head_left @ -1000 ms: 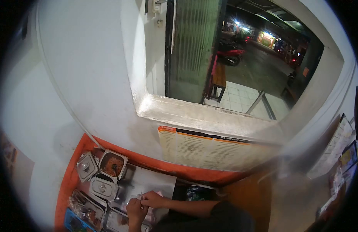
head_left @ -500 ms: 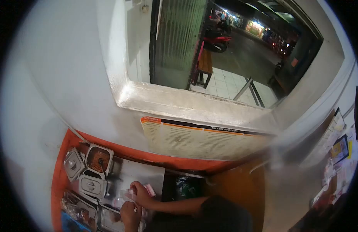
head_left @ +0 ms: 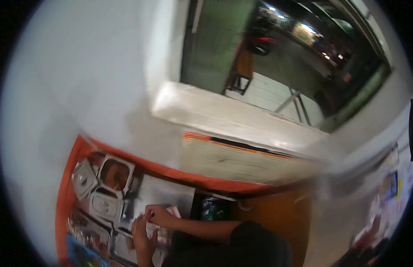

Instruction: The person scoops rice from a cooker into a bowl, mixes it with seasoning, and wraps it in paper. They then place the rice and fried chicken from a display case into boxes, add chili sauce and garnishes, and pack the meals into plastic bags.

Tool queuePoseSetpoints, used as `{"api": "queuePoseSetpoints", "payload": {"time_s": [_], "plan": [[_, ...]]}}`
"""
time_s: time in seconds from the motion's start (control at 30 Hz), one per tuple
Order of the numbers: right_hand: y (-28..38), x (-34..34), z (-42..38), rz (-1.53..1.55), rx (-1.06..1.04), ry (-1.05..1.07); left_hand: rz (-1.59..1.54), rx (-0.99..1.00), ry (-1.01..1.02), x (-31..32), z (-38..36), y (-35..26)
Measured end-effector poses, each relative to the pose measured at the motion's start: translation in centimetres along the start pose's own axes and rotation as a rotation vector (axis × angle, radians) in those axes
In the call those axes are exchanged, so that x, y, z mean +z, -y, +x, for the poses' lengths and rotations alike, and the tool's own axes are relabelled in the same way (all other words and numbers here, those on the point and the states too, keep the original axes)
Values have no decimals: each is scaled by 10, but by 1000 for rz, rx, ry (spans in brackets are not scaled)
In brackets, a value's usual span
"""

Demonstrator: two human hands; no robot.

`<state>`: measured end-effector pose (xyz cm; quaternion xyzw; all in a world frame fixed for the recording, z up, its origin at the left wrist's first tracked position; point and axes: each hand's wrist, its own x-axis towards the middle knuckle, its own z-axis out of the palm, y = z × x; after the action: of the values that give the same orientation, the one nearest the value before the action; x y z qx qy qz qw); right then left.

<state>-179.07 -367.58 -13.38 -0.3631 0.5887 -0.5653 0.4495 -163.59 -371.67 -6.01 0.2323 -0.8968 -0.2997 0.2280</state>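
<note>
Above the steel worktop [head_left: 164,191], my right hand [head_left: 161,216] is closed, fingertips pinched together on something too small and blurred to name. My left hand [head_left: 144,238] is just below and to its left, fingers bent upward and almost touching the right fingertips. Its fingers are closed around something thin that I cannot make out. Pale, pinkish-white packaging [head_left: 173,212] lies just behind my right hand, and more pale material shows between the hands.
On the left stand a steel container of reddish-brown food [head_left: 115,174], lidded steel containers [head_left: 105,204] and a plastic-wrapped bundle [head_left: 84,228]. A dark green round container [head_left: 215,209] sits right of the worktop. A printed sheet [head_left: 237,160] hangs below the window opening. Papers lie at far right.
The camera view has tilted and shifted, with some blur. My left hand has risen towards the right fingertips, its fingers more upright, and my hands are closer together.
</note>
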Motion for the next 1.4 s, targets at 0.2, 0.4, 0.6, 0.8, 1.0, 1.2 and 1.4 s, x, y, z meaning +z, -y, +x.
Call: {"api": "queuePoseSetpoints", "payload": {"time_s": [0.2,0.4,0.6,0.8,1.0,1.2,1.4], "plan": [[25,-3,0,195,330,355,12,-172,-76,-25,-7,8],[18,-7,44,185,176,183,-76,-320,-66,-44,-29,24],[21,5,132,-681,-568,127,-110,-339,-288,-50,-48,28],[-17,16,199,-718,-601,162,-141,-382,-281,-50,-62,36],[12,-1,231,-464,-230,58,-163,-414,-377,-54,-71,38],[22,-1,205,-353,-176,107,-178,-459,-389,-53,-77,45],[20,9,186,-339,-209,37,-142,-436,-325,-55,-69,49]]}}
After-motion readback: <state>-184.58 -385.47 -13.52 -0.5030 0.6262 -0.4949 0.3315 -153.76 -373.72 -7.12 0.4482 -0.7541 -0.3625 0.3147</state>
